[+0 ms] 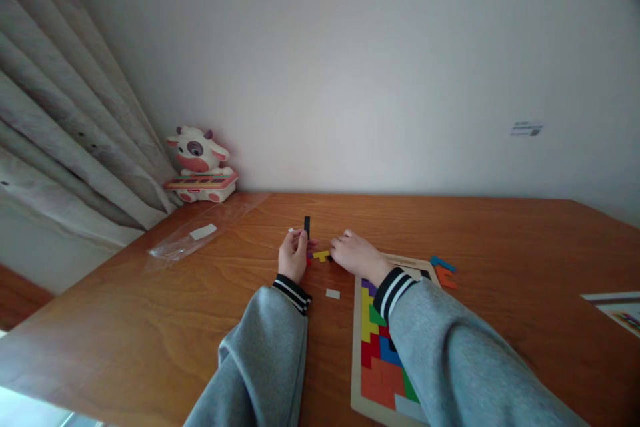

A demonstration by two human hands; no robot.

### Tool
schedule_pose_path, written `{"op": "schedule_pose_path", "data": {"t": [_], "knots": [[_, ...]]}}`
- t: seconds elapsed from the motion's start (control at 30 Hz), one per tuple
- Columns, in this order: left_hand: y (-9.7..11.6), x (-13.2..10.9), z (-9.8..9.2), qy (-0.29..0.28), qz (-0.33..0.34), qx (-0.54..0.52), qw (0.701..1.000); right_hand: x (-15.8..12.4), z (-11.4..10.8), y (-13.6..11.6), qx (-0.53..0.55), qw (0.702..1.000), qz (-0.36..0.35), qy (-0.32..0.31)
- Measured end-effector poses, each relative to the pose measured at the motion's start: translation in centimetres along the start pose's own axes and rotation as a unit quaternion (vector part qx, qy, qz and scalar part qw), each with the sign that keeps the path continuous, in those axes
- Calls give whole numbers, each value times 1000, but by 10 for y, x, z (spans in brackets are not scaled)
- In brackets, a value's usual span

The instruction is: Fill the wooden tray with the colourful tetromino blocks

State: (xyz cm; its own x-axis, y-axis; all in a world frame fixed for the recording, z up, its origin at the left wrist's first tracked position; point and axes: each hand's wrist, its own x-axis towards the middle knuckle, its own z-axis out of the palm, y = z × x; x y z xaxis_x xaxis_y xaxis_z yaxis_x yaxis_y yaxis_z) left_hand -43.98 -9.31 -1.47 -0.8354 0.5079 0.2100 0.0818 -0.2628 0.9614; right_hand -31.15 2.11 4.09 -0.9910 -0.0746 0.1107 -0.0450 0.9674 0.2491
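Pinched upright in my left hand (293, 256) is a straight black puzzle piece (307, 225). My right hand (360, 256) is closed and low over the table, its fingertips by a small dark piece (329, 258); whatever lies between those fingers is hidden. Between the hands is a yellow T-shaped piece (321, 255), with bits of red and purple pieces beside it, partly covered by my left hand. Under my right forearm lies a wooden puzzle board (357, 347), largely filled with coloured block pieces and partly hidden by the sleeve.
Blue (443, 263) and orange (445, 277) pieces lie beyond the board's right edge. A white paper slip (333, 293) rests left of it. Clear plastic wrapping (175, 248) and a cow toy with a keyboard (201, 167) are at the left. A printed sheet (617, 310) lies far right.
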Motion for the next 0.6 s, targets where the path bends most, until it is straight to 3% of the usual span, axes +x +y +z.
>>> {"op": "schedule_pose_path", "data": {"t": [0.23,0.43,0.6], "knots": [[4,2,-7,39,22,-13,999,12,-2,6,16,999,24,-26],[5,0,-6,25,28,-8,999,16,-6,14,67,994,65,-48],[5,0,-5,16,33,0,999,17,-7,20,127,990,58,-34]]}}
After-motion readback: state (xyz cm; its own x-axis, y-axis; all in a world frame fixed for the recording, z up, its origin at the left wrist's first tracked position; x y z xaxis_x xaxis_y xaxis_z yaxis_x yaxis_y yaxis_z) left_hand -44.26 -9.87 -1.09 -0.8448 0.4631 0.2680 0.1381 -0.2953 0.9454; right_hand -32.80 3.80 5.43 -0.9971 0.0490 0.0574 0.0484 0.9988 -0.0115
